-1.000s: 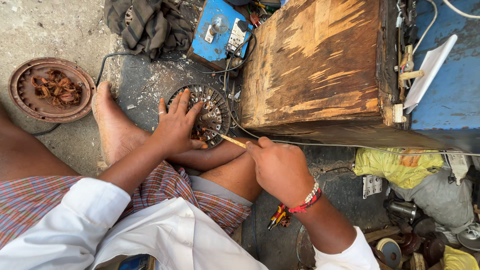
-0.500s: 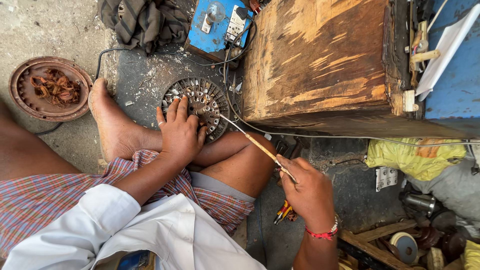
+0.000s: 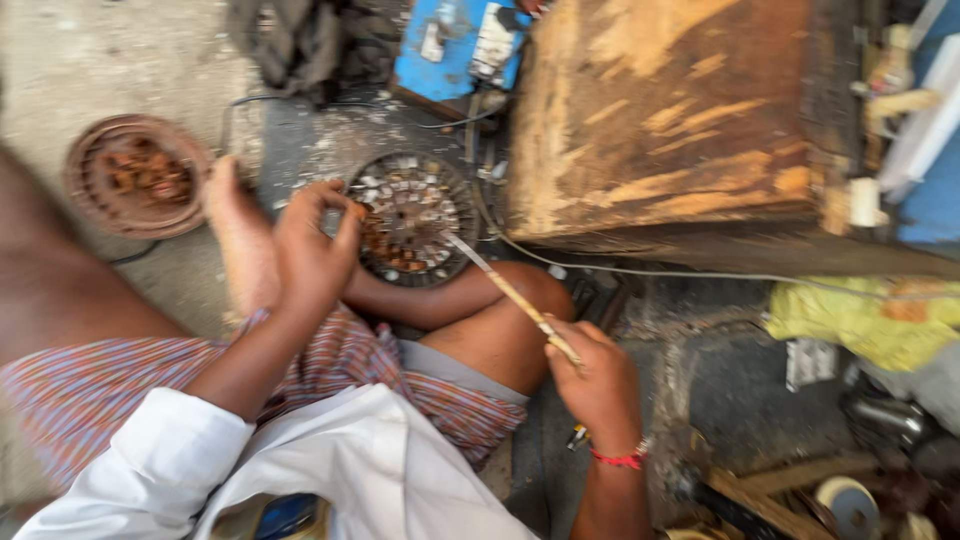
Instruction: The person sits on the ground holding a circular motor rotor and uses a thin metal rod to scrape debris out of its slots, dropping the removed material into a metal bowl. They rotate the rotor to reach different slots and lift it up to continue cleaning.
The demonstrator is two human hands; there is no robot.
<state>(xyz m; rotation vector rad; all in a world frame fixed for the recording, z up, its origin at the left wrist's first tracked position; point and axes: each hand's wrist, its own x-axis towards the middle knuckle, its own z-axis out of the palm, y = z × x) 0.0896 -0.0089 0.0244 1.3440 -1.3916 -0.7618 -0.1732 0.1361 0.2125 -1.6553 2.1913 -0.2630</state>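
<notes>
A round slotted metal motor core (image 3: 412, 215) with copper windings lies on the floor between my feet. My left hand (image 3: 312, 250) rests at its left rim, fingers pinching at the copper wire there. My right hand (image 3: 597, 382), with a red bracelet at the wrist, grips the lower end of a thin wooden stick (image 3: 512, 295). The stick slants up and left, and its tip reaches the core's right edge. The picture is blurred by motion.
A big worn wooden box (image 3: 680, 120) stands to the right of the core, with a blue device (image 3: 458, 45) behind it. A rusty round dish (image 3: 135, 175) with copper scraps sits at the left. Yellow cloth (image 3: 860, 320), tools and clutter fill the right side.
My right hand has drawn back to the right and down from the core, and the stick now shows at full length. My left hand shifted from the core's top to its left rim.
</notes>
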